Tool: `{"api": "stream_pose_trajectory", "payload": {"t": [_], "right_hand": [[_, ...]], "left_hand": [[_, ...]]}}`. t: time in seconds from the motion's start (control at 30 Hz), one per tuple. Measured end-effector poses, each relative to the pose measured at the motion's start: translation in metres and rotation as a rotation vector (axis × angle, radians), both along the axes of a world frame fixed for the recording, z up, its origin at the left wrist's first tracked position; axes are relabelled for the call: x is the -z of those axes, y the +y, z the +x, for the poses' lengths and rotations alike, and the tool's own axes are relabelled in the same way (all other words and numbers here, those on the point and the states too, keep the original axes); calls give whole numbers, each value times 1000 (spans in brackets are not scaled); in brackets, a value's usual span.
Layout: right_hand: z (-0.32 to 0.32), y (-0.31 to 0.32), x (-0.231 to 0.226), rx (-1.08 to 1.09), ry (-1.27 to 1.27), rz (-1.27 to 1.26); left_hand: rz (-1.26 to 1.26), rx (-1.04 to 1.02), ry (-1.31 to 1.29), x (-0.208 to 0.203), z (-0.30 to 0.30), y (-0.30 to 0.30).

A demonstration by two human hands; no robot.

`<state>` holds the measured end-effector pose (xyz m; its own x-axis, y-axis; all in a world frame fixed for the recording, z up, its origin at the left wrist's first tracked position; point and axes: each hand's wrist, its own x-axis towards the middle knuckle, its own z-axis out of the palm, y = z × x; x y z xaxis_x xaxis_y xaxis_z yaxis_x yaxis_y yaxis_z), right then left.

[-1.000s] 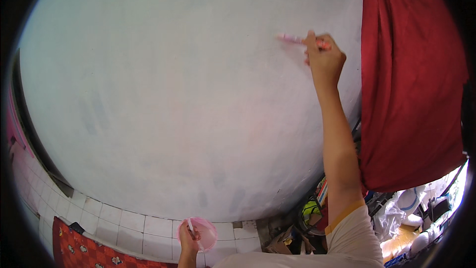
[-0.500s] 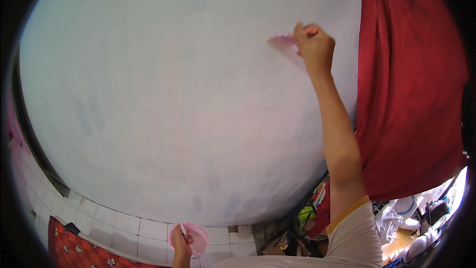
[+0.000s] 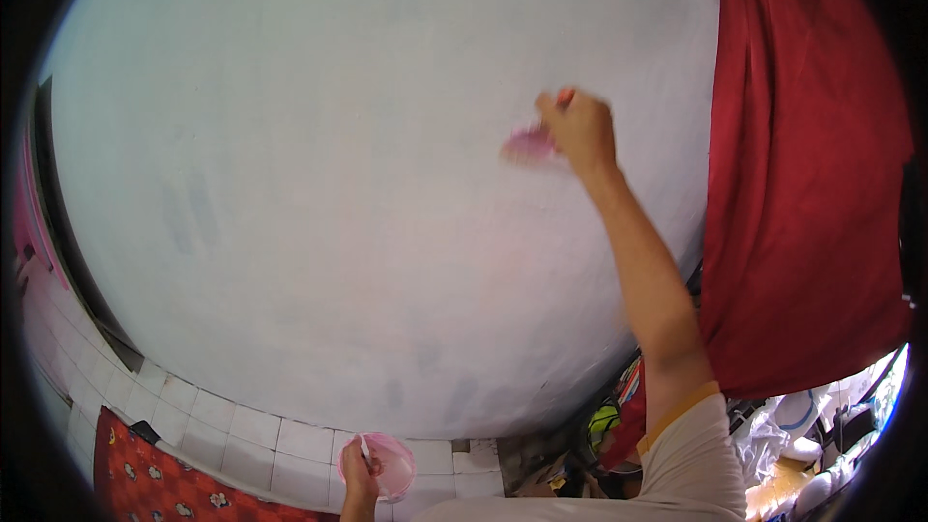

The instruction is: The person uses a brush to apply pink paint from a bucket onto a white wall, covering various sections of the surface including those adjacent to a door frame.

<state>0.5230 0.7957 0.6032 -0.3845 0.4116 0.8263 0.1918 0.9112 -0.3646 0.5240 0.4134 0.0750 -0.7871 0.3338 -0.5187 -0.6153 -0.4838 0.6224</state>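
My right hand (image 3: 582,132) is raised in front of a pale, whitish wall (image 3: 319,193), its fingers closed round a paintbrush (image 3: 528,146). The brush head looks pinkish and is smeared by motion; a bit of orange handle shows above my fingers. Whether the bristles touch the wall I cannot tell. Low down, my left hand (image 3: 358,477) grips a pink bucket (image 3: 411,467) at its left rim. A thin white strip, perhaps the bucket's handle, shows by my fingers. Some pale pinkish contents are visible inside.
A red curtain (image 3: 793,174) hangs along the right side. Below it lie plastic bags (image 3: 764,454) and mixed clutter. White tiles (image 3: 246,425) run along the wall's foot. A red patterned cloth (image 3: 174,483) lies at lower left, with a small black object (image 3: 145,431) at its edge.
My right hand has swept the paintbrush downward and a little left across the wall. My left hand and the bucket sit slightly further right in the picture, still together.
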Motion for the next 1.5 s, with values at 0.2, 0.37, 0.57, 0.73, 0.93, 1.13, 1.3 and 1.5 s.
{"api": "stream_pose_trajectory", "payload": {"t": [0.2,0.37,0.57,0.73,0.93,1.13,1.3,1.5], "right_hand": [[32,-37,-74,-109,345,205],[49,-14,29,5,-76,-82],[45,27,59,68,-123,-96],[47,10,-53,4,232,97],[52,0,-57,-61,529,494],[70,30,119,-6,333,486],[88,-2,247,-114,254,191],[139,46,247,13,303,-198]], "left_hand": [[-63,7,-24,0,6,-4],[-30,-13,-9,15,11,-10],[-20,9,33,23,8,-17],[-73,2,-5,19,16,-23],[-63,19,-8,23,25,-24],[1,71,-31,33,28,-24],[-146,42,-30,83,9,-36],[-169,149,34,31,22,-25]]}}
